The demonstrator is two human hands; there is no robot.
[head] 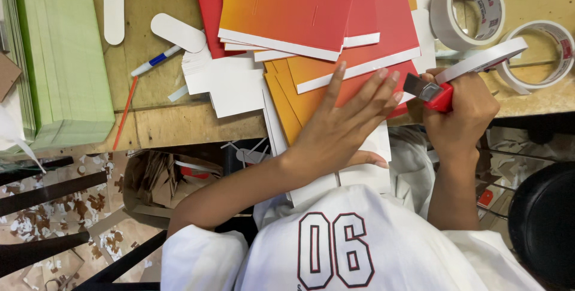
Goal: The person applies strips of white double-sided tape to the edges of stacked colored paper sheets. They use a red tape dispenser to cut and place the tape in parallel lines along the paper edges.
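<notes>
Across the wooden bench point(162, 124), a tall stack of pale green sheets point(66, 57) fills the left side, while orange-to-red printed card sheets point(311, 15) with white edges fan out at centre. Two rolls of tape point(468, 10) — white-cored with red labels inside — sit at the right edge. The left hand point(341, 126) lies flat on an orange card, fingers point(383, 84) spread apart. The right hand point(461, 117) has its fingers clamped on a red tape dispenser point(434, 93) at the sheet's right edge, a white roll mounted on it. A blue-and-white marker point(154, 61) lies near white rounded cut-outs point(114, 10).
</notes>
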